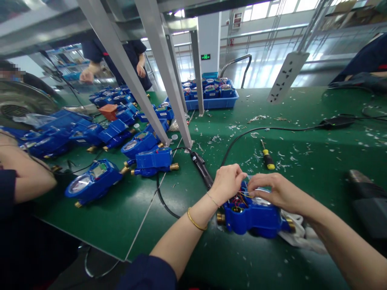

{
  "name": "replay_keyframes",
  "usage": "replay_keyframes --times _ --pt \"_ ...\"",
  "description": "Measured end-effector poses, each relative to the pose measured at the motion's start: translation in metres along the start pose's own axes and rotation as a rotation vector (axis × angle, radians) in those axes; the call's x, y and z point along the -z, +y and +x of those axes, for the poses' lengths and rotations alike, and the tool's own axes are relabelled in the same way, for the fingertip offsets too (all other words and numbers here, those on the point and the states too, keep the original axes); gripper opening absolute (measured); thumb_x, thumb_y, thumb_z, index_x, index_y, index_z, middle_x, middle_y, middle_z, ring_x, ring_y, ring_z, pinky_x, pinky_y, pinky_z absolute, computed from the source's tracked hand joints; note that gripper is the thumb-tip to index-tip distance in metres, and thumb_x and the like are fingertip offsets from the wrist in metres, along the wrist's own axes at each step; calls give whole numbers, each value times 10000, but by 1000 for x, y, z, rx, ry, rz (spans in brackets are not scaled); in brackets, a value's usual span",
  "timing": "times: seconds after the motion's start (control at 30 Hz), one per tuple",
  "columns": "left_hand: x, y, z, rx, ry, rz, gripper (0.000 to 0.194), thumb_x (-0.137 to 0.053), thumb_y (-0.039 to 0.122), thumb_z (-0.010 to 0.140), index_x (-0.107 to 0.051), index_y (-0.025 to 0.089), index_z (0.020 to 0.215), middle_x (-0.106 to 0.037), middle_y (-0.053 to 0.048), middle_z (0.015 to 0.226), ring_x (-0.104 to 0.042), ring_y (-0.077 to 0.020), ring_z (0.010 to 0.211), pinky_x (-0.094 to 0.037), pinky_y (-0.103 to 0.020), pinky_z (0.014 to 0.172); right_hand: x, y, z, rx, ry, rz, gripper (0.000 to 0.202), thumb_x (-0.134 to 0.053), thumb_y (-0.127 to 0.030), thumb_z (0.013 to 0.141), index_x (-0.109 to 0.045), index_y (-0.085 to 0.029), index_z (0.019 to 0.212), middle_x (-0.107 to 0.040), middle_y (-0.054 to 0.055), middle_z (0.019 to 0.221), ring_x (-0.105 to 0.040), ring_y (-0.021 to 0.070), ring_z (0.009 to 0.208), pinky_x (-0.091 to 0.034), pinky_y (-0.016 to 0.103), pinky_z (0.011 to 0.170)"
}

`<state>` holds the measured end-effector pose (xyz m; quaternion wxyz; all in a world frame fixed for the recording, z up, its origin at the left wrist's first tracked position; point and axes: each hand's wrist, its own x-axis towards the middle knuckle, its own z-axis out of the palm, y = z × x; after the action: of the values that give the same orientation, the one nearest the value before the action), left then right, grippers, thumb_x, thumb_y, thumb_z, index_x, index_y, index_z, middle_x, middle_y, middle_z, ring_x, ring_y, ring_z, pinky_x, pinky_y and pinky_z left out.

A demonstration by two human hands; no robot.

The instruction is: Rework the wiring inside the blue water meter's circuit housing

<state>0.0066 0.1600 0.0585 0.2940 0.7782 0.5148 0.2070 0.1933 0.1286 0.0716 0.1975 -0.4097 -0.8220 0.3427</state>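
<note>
In front of me lies a blue water meter (256,220) with brass end fittings, its housing open on the left, where thin coloured wires (241,196) show. My left hand (227,182) is over the far left side of the meter, fingers closed together; what they hold is hidden. From the right, my right hand (276,190) reaches over the clear dial, thumb and fingers pinched at the thin wires. A pale crumpled cloth or glove (302,235) lies partly beneath the meter's right end. Close to my left wrist rests a black electric screwdriver (202,169) with a cable.
A yellow-and-black screwdriver (267,158) lies beyond my hands among white scraps. Several blue meters (154,160) crowd the left, beside a co-worker's arm (32,169). Grey posts (165,72) rise from the table. A blue crate (211,104) stands behind; a power strip (288,76) hangs right.
</note>
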Motion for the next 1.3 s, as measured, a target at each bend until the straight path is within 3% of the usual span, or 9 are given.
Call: replay_keyframes --times 0.2,0.4,0.47,0.6,0.73,0.87,1.03,1.17,1.3 --pt "8 4 -1 58 -46 -109 215 -640 348 871 -728 186 759 -736 -12 713 -659 -169 706 -465 -249 683 0 6 6 -266 182 163 373 -599 -467 827 -729 -154 982 -735 90 918 -682 217 827 -533 317 750" --pt "11 1 -2 70 -63 -164 351 -460 322 939 -738 175 786 -741 -9 716 -639 -134 660 -451 -220 651 -9 9 17 -295 180 165 376 -567 -492 802 -711 -145 781 -697 57 748 -612 171 692 -464 278 646" --pt "10 1 -3 71 -77 -160 348 -494 370 917 -741 170 776 -732 -16 701 -625 -142 645 -436 -225 622 -9 12 17 -314 179 181 389 -563 -499 794 -699 -136 766 -688 58 723 -597 164 662 -453 272 621" --pt "6 3 -6 82 -123 -106 231 -673 375 772 -736 169 690 -675 -11 609 -582 -154 609 -390 -231 567 -9 17 18 -350 168 208 394 -568 -502 766 -688 -127 764 -679 61 705 -582 161 643 -432 263 584" --pt "3 2 -6 70 -136 -99 200 -604 280 814 -732 176 701 -639 9 589 -549 -137 591 -379 -228 574 -10 19 21 -375 162 221 399 -549 -504 760 -685 -129 768 -660 49 684 -554 145 622 -406 252 563" --pt "5 0 -4 51 -132 -93 168 -601 278 837 -742 194 800 -678 5 713 -587 -155 702 -425 -239 667 -10 20 23 -397 154 219 401 -529 -505 766 -676 -132 767 -645 42 666 -536 135 596 -391 245 539" --pt "9 0 -1 44 -143 -82 156 -597 237 842 -735 179 799 -706 -24 805 -610 -180 790 -448 -277 779 -9 22 24 -401 127 203 359 -520 -449 790 -697 -138 817 -684 52 734 -592 157 665 -443 261 594" --pt "11 -2 2 63 -160 -97 168 -582 221 840 -733 165 794 -722 -39 834 -624 -185 799 -454 -285 794 -7 22 23 -387 81 192 302 -540 -376 792 -729 -155 870 -722 55 838 -645 179 764 -487 280 680" --pt "13 -6 5 76 -203 -133 182 -576 225 830 -735 142 797 -722 -47 813 -622 -183 788 -452 -272 749 -6 20 24 -369 74 156 269 -574 -349 777 -741 -159 869 -704 52 808 -624 164 714 -467 271 638"
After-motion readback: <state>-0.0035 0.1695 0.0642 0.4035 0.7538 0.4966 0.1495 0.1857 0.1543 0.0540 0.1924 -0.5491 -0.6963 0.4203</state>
